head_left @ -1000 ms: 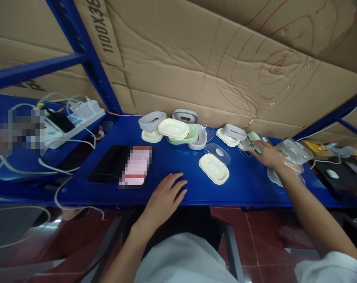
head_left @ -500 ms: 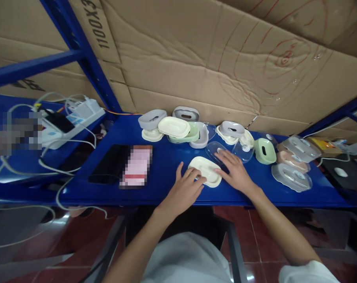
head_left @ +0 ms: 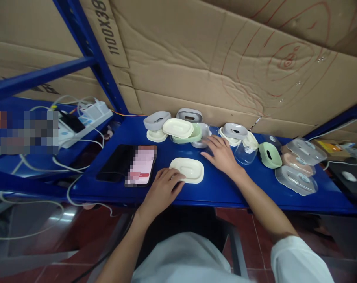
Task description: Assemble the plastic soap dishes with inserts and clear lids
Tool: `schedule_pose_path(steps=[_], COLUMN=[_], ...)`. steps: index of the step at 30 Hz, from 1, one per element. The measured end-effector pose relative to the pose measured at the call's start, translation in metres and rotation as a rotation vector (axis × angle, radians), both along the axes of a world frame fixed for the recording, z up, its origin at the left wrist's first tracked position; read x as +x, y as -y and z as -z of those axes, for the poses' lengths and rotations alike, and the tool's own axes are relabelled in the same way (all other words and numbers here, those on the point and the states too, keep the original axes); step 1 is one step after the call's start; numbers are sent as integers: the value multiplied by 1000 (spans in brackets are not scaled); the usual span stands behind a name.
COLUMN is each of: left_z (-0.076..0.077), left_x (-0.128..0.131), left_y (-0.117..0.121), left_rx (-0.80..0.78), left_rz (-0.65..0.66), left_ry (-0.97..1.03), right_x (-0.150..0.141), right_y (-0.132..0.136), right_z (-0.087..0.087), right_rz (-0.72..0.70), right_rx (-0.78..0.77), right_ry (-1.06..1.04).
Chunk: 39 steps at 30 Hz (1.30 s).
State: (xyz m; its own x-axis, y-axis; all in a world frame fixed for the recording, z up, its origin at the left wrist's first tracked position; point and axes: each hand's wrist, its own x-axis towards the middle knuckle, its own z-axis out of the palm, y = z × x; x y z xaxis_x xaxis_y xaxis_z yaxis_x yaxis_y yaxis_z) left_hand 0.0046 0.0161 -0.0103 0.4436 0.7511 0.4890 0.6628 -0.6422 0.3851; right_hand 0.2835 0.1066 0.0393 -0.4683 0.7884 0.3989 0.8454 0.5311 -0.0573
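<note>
Resting on the near left end of one cream tray, the bent fingers of the left hand touch its rim; whether they pinch it cannot be told. The tray lies flat on the blue surface, between those fingers and the wrist of the right hand. The right hand's fingers are extended, thumb apart from the rest, reaching to a pale grey tub; whether they touch it is unclear.

Beyond the left fingers is a cluster with two more grey tubs, one green tub and two cream lids, one lying over the green tub and one under a grey tub. To the right of the right fingers are one grey bowl, two cream pieces, one clear cover and one green bowl. Farther right sit three containers with clear tops, close together. Left of the left fingers lie one phone, its screen blurred, and one black case beside it.
</note>
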Motion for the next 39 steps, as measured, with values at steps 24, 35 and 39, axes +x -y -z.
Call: schedule_pose_path(steps=[24,35,39], left_z=[-1,8,10], left_x=[-6,-6,-5], left_y=[8,5,4], left_rx=[-271,-179,-131], left_rz=[-80,-57,-27], left_ry=[169,215,151], right_x=[16,-15,-12], right_y=[76,77,77], right_z=[-4,8,13], right_rz=[-340,-373,-394], right_rx=[-335,-295,-295], right_ry=[-241,-67,-60])
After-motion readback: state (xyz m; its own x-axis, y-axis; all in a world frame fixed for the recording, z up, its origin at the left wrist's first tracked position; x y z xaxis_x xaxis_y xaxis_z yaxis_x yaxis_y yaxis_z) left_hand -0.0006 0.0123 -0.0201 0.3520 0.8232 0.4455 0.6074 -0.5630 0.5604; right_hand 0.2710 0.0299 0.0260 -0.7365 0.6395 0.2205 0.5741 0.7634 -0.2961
